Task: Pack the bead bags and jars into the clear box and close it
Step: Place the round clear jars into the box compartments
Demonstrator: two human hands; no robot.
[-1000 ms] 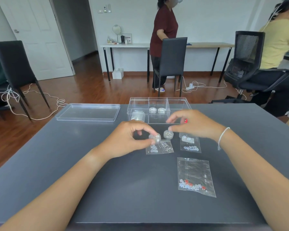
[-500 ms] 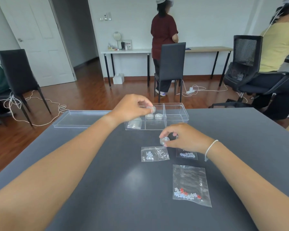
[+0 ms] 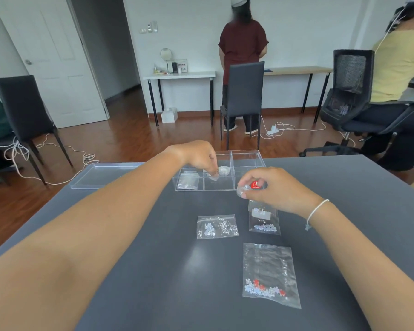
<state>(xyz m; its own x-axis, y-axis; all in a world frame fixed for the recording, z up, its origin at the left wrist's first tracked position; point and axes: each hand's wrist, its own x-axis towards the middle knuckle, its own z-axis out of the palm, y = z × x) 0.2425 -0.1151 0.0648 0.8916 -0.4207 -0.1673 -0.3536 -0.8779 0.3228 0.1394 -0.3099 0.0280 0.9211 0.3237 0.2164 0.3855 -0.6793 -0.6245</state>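
Observation:
The clear box (image 3: 261,161) with several compartments stands open at the table's far side. My left hand (image 3: 198,158) reaches into its middle compartment, fingers pinched on a small clear jar (image 3: 213,176); another jar (image 3: 224,170) lies beside it. A small bag (image 3: 188,183) lies in the left compartment. My right hand (image 3: 273,187) hovers just in front of the box, holding a second small jar (image 3: 243,190); a red label shows behind its fingers. Three bead bags lie on the table: one (image 3: 217,226), one (image 3: 264,222) under my right hand, and a larger one (image 3: 270,274) nearest me.
The box's clear lid (image 3: 101,175) lies flat at the table's far left edge. The dark table (image 3: 153,271) ends just behind the box. Beyond it are chairs, cables on the wooden floor, and two people at desks.
My left hand has lowered its jar into the box's middle compartment. My right hand has lifted the other jar off the table and carried it toward the box.

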